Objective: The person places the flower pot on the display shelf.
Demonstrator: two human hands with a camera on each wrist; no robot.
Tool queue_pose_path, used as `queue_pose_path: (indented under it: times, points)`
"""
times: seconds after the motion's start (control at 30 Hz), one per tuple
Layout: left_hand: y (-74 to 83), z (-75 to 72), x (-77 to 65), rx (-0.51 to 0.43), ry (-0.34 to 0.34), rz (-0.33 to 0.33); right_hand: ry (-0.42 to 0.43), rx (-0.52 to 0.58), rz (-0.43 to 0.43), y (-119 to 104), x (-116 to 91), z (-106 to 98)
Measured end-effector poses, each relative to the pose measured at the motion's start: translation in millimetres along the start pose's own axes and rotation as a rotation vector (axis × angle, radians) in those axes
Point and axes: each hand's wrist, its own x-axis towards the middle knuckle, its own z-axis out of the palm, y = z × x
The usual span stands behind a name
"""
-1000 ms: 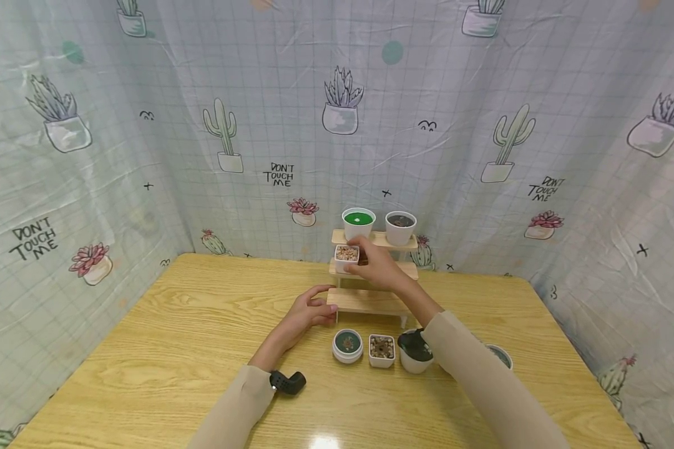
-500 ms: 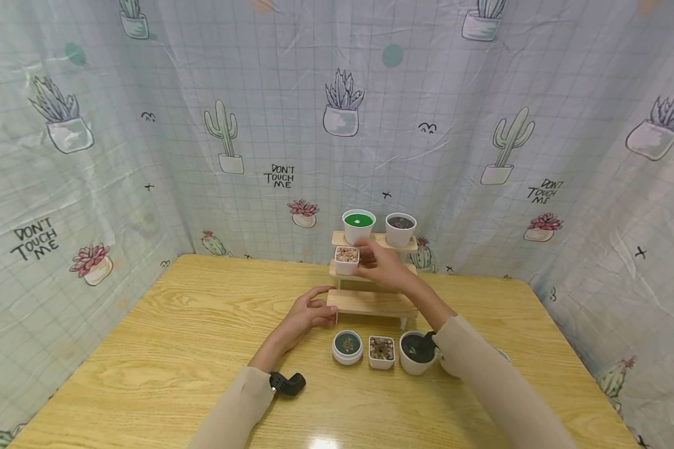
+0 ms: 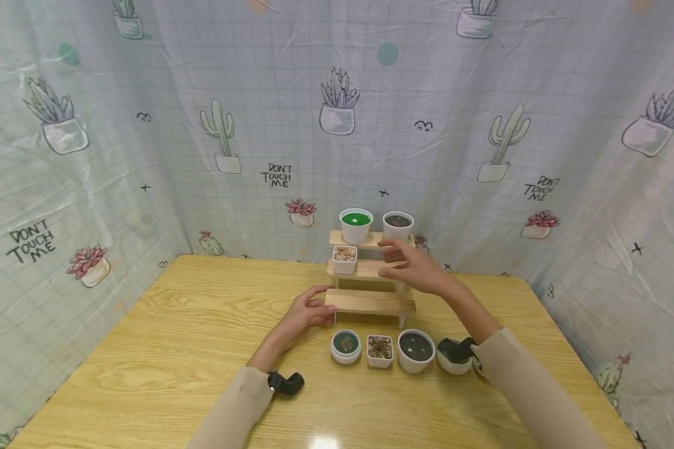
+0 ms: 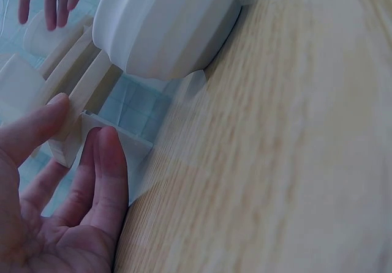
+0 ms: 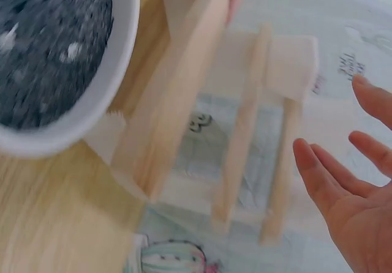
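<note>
A three-tier wooden shelf stand [image 3: 371,302] stands at the back of the table. My left hand [image 3: 307,313] holds the left end of its lowest board; in the left wrist view, the thumb lies against the board [image 4: 92,92] with curled fingers on the other side. On the middle tier's left end sits a small square white pot of pebbles [image 3: 345,260]. To its right hovers my right hand [image 3: 418,268], fingers spread and apart from that pot. A green-filled white pot [image 3: 356,228] and a dark-filled white pot [image 3: 397,227] occupy the top tier.
In front of the stand is a row of pots: a low round pot [image 3: 345,347], a square pebble pot [image 3: 380,352], a larger round pot [image 3: 416,351] and another round pot [image 3: 452,358]. The right sleeve partly covers one more. A patterned curtain [image 3: 281,125] encloses the table.
My right hand has let go of the square pebble pot on the middle tier and drawn away to the right. The left hand has stayed at the stand's lowest board.
</note>
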Motion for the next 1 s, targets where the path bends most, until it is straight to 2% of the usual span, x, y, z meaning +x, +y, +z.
queue_pose_path:
  times: [0.2,0.47,0.7,1.0]
  points:
    - [-0.2,-0.6,-2.4,-0.003,0.011,-0.011,-0.007,-0.001,-0.046,6,-27,-22]
    - [3.0,0.2,2.0,0.002,0.007,-0.007,-0.024,0.042,-0.059,29,-74,-42]
    - [2.9,-0.3,2.2,-0.001,0.012,-0.005,0.002,0.044,0.004,50,-109,-52]
    - [1.0,0.8,-0.4,0.007,0.005,-0.006,0.005,0.066,0.027,75,-144,-58]
